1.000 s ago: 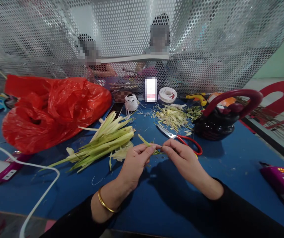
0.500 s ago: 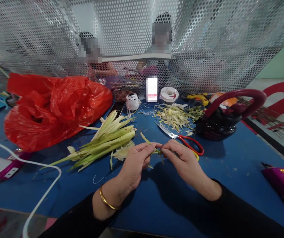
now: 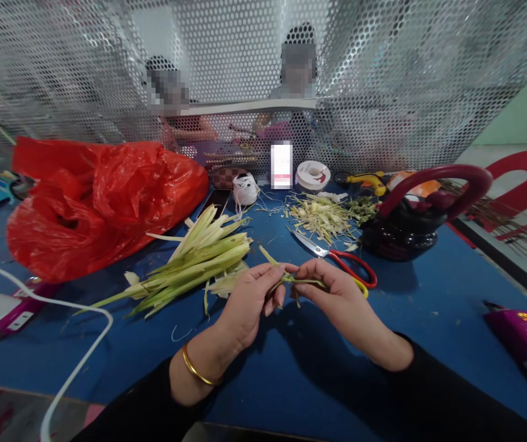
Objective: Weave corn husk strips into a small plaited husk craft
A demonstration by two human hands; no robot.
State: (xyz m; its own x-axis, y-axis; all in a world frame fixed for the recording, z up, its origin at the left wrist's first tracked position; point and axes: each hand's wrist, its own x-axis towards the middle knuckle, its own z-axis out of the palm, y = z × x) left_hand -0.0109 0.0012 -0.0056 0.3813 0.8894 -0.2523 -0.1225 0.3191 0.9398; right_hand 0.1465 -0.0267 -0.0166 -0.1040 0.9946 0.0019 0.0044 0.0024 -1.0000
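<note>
My left hand [image 3: 256,291] pinches a thin green plant strip [image 3: 269,255] between thumb and forefinger; its tip sticks out above the thumb. Close beside it, my right hand [image 3: 330,294] is closed on the other end of the strip, which runs under its fingers. Left of my hands lies a bundle of long pale green leaves or stalks [image 3: 199,261]. Scissors with red handles [image 3: 353,264] rest just beyond my right hand, with a yellow loop partly hidden behind it. Past the scissors is a heap of cut plant pieces [image 3: 321,216].
A large red plastic bag [image 3: 107,202] fills the back left. A dark pot with a maroon handle [image 3: 403,233] stands at right. White string [image 3: 245,189], a white spool [image 3: 313,175] and a lit phone [image 3: 281,164] line the back. A white cable [image 3: 100,331] crosses the left; two people sit behind the perforated sheet.
My right hand has tilted and shifted slightly, and a length of the strip now shows across its fingers. My left hand keeps its pinch, with its lower fingers a little more spread.
</note>
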